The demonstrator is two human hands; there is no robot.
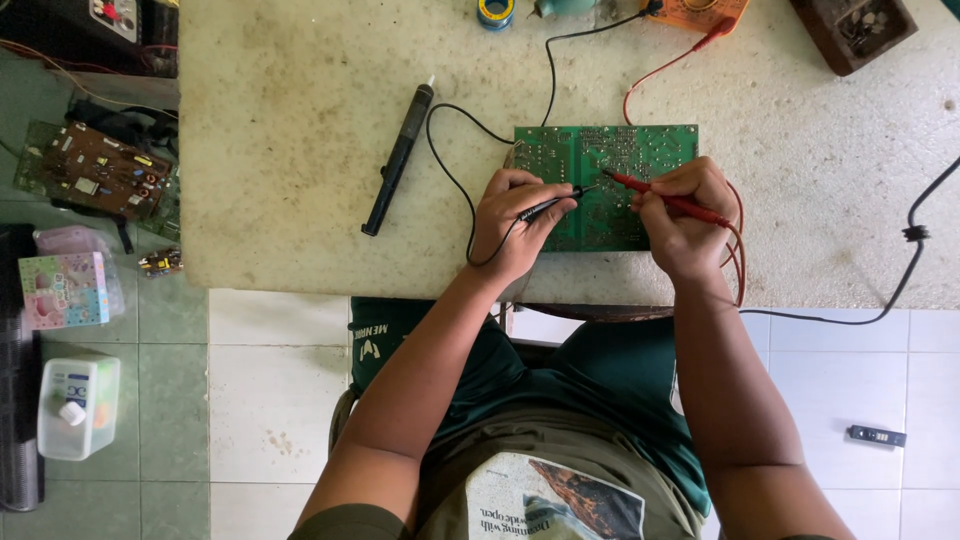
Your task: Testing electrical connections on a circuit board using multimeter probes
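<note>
A green circuit board (pixel 600 160) lies solder side up on a pale worn table (pixel 300 100). My left hand (pixel 515 225) holds a black test probe (pixel 555 202) like a pen, tip touching the board near its left middle. My right hand (pixel 685 215) grips a red test probe (pixel 660 195), its tip resting on the board's centre. Black and red leads run from the probes up to an orange meter (pixel 700 10) at the table's far edge.
A black soldering iron (pixel 398 160) lies left of the board. A solder roll (pixel 495 12) and a brown parts box (pixel 855 30) sit at the far edge. On the tiled floor: another circuit board (pixel 100 170), a plastic container (pixel 75 405), a small remote (pixel 877 436).
</note>
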